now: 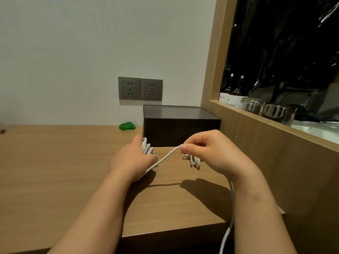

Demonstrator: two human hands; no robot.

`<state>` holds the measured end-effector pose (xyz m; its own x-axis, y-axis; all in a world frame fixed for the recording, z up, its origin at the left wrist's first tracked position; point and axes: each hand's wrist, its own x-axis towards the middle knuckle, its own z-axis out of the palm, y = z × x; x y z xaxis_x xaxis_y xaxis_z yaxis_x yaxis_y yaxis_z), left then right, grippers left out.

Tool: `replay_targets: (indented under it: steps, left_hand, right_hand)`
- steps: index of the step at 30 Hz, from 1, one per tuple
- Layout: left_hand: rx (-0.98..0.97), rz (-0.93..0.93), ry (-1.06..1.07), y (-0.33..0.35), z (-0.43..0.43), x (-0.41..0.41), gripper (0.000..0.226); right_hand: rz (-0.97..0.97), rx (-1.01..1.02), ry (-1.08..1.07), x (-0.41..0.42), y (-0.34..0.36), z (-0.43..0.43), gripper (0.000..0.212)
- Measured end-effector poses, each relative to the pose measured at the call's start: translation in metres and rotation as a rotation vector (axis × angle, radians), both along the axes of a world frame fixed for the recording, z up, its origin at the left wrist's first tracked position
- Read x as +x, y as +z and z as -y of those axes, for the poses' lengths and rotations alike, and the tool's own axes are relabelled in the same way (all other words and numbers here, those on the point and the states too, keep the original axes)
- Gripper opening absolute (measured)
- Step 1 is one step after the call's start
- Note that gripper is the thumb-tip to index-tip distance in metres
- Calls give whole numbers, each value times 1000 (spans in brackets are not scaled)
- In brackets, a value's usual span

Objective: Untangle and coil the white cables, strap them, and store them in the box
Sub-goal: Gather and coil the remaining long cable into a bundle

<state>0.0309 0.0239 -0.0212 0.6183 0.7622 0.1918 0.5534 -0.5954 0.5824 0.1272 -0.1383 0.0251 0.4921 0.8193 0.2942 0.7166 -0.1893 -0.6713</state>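
Observation:
My left hand [131, 159] holds a bunch of white cable loops [147, 148] wound around its fingers, just in front of the dark box [180, 125]. A taut stretch of white cable [165, 158] runs from under that hand up to my right hand [211, 153], which pinches it between thumb and fingers. A second small white coil [193, 161] lies on the wooden desk [64, 171] under my right hand. Another length of white cable [230, 217] trails down past my right wrist, off the desk edge. The box stands against the wall corner with a dark top.
A roll of green straps [127, 126] lies by the wall, left of the box. Two wall sockets [140, 88] sit above it. A wooden ledge [275, 121] at right carries bottles and glass cups [266, 109]. The desk's front edge is close to me.

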Motion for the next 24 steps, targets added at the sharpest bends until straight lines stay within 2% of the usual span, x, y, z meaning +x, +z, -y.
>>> replay_targets:
  steps: [2, 6, 9, 13, 15, 17, 19, 22, 24]
  left_hand:
    - [4, -18, -46, 1, 1, 1, 48]
    - [135, 10, -31, -4, 14, 13, 46]
    - [195, 61, -47, -8, 22, 21, 61]
    - [229, -9, -230, -9, 23, 22, 84]
    - [223, -45, -302, -7, 25, 23, 85]
    - [196, -48, -355, -6, 26, 25, 74]
    - [64, 40, -411, -8, 27, 25, 53]
    - [-349, 274, -511, -6, 27, 20, 28]
    - [-656, 387, -571, -2, 29, 13, 20]
  right_hand:
    - [-3, 46, -51, 2, -3, -2, 13]
    - [54, 167, -170, 8, -6, -6, 12]
    - [76, 227, -251, 14, -9, -6, 9]
    - [77, 274, -319, 18, -15, -9, 9]
    - [73, 295, -341, 19, -17, -10, 9]
    - [63, 313, -354, 19, -18, -10, 8]
    - [46, 330, -358, 20, -18, -9, 9]
    - [-9, 369, -353, 21, -19, -10, 11]
    - [-63, 389, -330, 21, -21, -13, 11]
